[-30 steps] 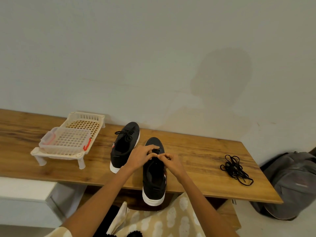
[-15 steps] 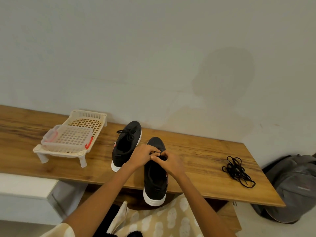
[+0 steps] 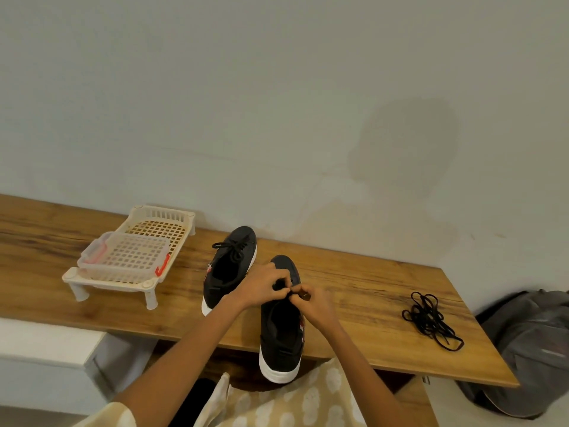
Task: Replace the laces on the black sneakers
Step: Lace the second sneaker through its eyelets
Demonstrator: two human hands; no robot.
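Both hands curled over the lace area of the near sneaker (image 3: 281,318): left hand (image 3: 264,286) and right hand (image 3: 312,303) pinching together at the lace (image 3: 291,291), fingertips touching. Long axis of the shoe running away from the body, heel overhanging the bench (image 3: 369,282) edge. Second sneaker (image 3: 229,266) just left, laced. Loose laces (image 3: 431,318) well right, nearer the right hand. Eyelets and pinched strand hidden by fingers.
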